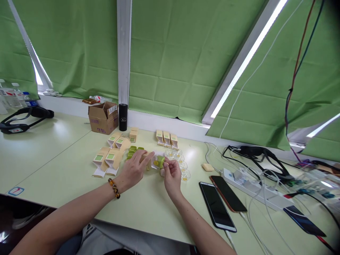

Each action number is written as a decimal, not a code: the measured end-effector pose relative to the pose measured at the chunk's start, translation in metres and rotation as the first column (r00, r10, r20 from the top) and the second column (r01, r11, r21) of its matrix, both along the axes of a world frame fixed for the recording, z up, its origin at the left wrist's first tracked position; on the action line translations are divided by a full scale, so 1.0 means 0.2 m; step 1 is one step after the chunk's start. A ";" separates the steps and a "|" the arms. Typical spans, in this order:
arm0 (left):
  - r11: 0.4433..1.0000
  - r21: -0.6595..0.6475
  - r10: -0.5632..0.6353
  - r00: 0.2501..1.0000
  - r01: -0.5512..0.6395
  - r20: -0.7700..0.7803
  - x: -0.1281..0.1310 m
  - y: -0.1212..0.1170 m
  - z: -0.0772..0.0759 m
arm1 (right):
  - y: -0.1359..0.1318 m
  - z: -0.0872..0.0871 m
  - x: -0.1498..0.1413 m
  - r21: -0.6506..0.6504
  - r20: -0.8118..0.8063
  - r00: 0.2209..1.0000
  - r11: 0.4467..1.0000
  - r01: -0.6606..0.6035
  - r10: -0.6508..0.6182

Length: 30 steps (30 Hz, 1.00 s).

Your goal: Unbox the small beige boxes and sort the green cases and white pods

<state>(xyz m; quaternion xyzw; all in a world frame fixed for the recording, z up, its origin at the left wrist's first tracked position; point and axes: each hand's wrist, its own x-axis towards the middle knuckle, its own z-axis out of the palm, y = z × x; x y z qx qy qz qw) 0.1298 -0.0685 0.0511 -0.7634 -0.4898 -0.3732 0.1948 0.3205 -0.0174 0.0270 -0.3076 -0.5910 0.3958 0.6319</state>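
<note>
My left hand [134,169], with a beaded bracelet at the wrist, grips a small kraft cardboard box [145,156] that its fingers partly cover. My right hand [172,175] pinches a small green container [160,161] at the box's right end; a yellow spot shows on its clear front. Behind my left hand sit several green cups [131,153]. Clear plastic cups [183,165] with yellow spots stand in a group just right of my right hand. Opened kraft boxes [113,158] with green labels lie to the left, and three more kraft boxes [166,139] line up at the back.
A brown carton [103,119] and a black tumbler [123,117] stand by the wall. Two phones [217,205] [228,194] lie at the right beside a white power strip [255,189] with tangled cables. A black head strap [26,118] rests at far left.
</note>
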 end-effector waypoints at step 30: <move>0.658 0.084 -0.137 0.009 0.748 0.990 -0.02 0.10 0.01 | -0.06 0.07 0.08 0.469 0.648 0.747 0.851 -0.235 -0.152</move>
